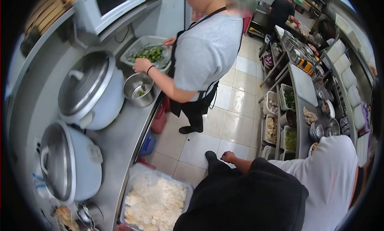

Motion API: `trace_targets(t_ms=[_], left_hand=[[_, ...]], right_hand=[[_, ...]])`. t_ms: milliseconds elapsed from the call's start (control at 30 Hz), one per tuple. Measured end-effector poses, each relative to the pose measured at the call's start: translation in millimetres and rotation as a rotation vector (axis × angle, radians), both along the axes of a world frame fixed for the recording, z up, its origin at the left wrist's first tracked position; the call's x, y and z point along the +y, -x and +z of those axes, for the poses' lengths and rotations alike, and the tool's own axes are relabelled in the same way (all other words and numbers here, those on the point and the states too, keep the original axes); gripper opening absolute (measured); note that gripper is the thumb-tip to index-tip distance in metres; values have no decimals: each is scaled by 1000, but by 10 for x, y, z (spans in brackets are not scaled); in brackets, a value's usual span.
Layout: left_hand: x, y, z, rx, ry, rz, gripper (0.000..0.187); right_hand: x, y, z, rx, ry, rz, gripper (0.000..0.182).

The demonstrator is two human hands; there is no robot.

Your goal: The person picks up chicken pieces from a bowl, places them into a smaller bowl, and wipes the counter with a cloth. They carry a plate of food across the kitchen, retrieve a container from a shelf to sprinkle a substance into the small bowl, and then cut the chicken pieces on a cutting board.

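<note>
My left hand (229, 156) sits low in the middle of the view, fingers curled into a loose fist with nothing in it, just above my black trouser leg (240, 199) and beside my black shoe (210, 155). My right hand is out of sight; only my white shirt (328, 175) shows on that side. A tub of white rice (154, 203) stands on the floor to the left of my leg.
A co-worker in a grey shirt and black apron (204, 55) stands at the steel counter (120, 139), handling green vegetables in a basket (149, 53) beside a steel bowl (138, 87). Two large rice cookers (90, 91) (68, 163) fill the counter. A prep table with food tubs (288, 123) stands to the right.
</note>
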State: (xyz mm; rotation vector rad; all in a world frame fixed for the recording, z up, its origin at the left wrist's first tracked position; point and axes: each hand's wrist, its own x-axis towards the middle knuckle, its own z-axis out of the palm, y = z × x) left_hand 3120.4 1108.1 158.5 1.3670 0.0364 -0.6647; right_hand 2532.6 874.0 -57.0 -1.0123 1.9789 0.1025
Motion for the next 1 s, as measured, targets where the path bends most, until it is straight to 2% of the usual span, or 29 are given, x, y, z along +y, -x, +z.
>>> trace_targets(t_ms=[33, 67, 100, 133, 167, 200, 233, 267, 300, 367, 433, 500, 567, 600, 633, 667, 700, 733, 767, 833, 900, 967, 1000], left_hand=[[-70, 115, -325, -180, -70, -248, 21], [-477, 597, -245, -83, -44, -362, 21], [-758, 940, -403, -78, -83, -510, 21], [-1093, 1102, -699, 96, -10, -789, 36], [-1543, 1685, -607, -112, -124, -966, 25], [-1995, 2271, -514, -340, -226, -1123, 16], [-2378, 2961, -233, -44, -361, -967, 12], [-2689, 3312, -217, -209, -446, -1269, 14], [-3158, 3881, -245, -614, -245, -1653, 16], [-3537, 4501, -35, -676, -179, -1757, 16], [-3810, 4831, 59, -728, -108, -1863, 16], [-4056, 5080, 86, -828, -199, -1948, 16], [-4236, 5221, -1, -858, -187, -1995, 15], [-4317, 5238, -104, -879, -193, -1986, 14], [-4396, 5194, -329, -933, 12, -1950, 13], [-4457, 5137, -465, -925, 22, -1976, 13], [-4511, 5100, -585, -874, -76, -1970, 14], [-4574, 5158, -657, -820, -175, -1960, 16], [-4635, 5266, -600, -805, -172, -1982, 16], [-4724, 5435, -388, -982, -490, -2055, 22], [-4882, 5615, -437, -980, -536, -2106, 24], [-5099, 5858, -586, -1000, -571, -2133, 29], [-5298, 5984, -722, -1000, -560, -2127, 29]], right_hand=[[-67, 110, -132, -1, 18, 37, 37], [-151, 217, -273, -2, 35, 68, 38], [-274, 319, -350, -23, 36, 40, 38], [-367, 426, -407, -38, 49, 22, 38], [-434, 538, -462, -51, 62, -1, 39], [-484, 672, -637, 3, 203, 64, 33], [-530, 767, -641, -10, 168, -17, 32], [-638, 938, -624, -14, 139, -99, 32], [-686, 1224, -579, -25, 146, -212, 32], [-773, 1500, -516, -58, 186, -526, 29], [-862, 1698, -497, -19, 246, -716, 27], [-962, 1900, -376, 69, 351, -881, 22], [-1135, 2128, -116, -154, 403, -1168, 21], [-1216, 2230, 123, 12, 458, -1138, 24], [-1306, 2353, 382, 177, 506, -1093, 27], [-1391, 2524, 548, 214, 568, -1097, 31], [-1466, 2725, 702, 252, 629, -1093, 35], [-1522, 2935, 933, 304, 676, -1088, 32], [-1574, 3167, 1122, 360, 720, -1080, 30], [-1640, 3645, 1252, 600, 978, -1066, 25], [-1537, 4261, 1429, 670, 997, -1074, 32], [-1282, 4783, 1660, 906, 973, -1049, 36], [-1097, 5079, 1584, 976, 872, -1120, 39]])
